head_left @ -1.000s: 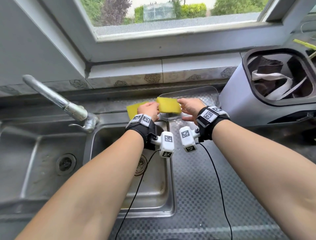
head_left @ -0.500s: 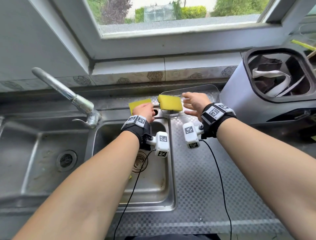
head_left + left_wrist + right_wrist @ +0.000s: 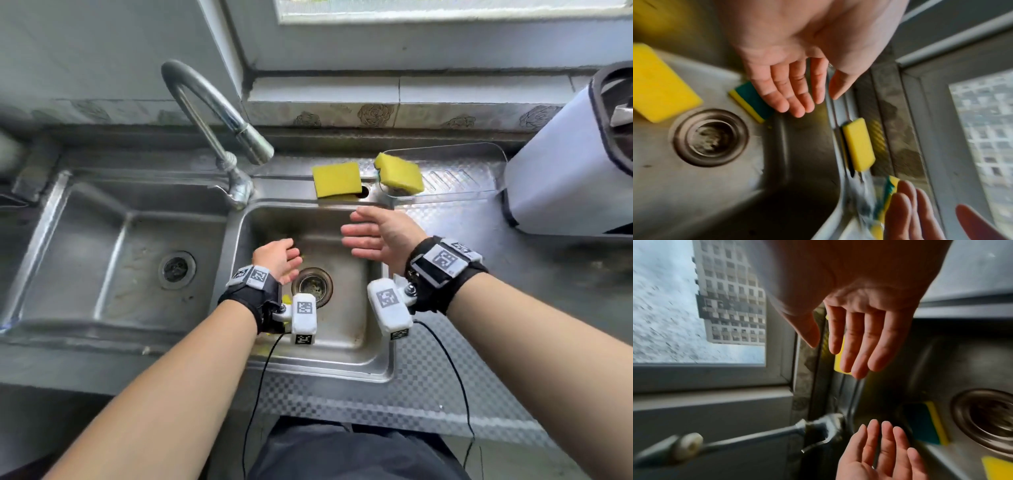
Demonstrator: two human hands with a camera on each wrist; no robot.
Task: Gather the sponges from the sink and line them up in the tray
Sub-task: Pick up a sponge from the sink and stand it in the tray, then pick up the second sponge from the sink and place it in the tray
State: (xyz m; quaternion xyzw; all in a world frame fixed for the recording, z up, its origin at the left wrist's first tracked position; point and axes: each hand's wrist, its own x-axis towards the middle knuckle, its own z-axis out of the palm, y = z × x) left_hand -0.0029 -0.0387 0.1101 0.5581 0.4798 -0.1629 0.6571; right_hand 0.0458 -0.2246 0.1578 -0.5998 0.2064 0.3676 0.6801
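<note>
Two sponges lie on the floor of the right sink basin (image 3: pixel 346 322): a green-topped one (image 3: pixel 752 102) just under my left fingertips and a yellow one (image 3: pixel 659 84) beside the drain (image 3: pixel 709 138). My left hand (image 3: pixel 291 260) hangs open low in the basin, holding nothing. My right hand (image 3: pixel 356 236) hovers open over the basin's back right. A yellow sponge (image 3: pixel 337 180) lies on the ledge behind the basin. Another sponge (image 3: pixel 399 173) leans on the left end of the clear tray (image 3: pixel 462 171). In the head view my left arm hides the basin sponges.
A curved faucet (image 3: pixel 219 116) stands at the back between the two basins. The left basin (image 3: pixel 102 257) holds nothing. A grey bin (image 3: pixel 565 178) stands right of the tray. The window sill runs along the back. Patterned steel counter lies at the right and front.
Both hands have let go of the sponges at the ledge and tray and drawn back down over the right basin. The head view has tilted downward.
</note>
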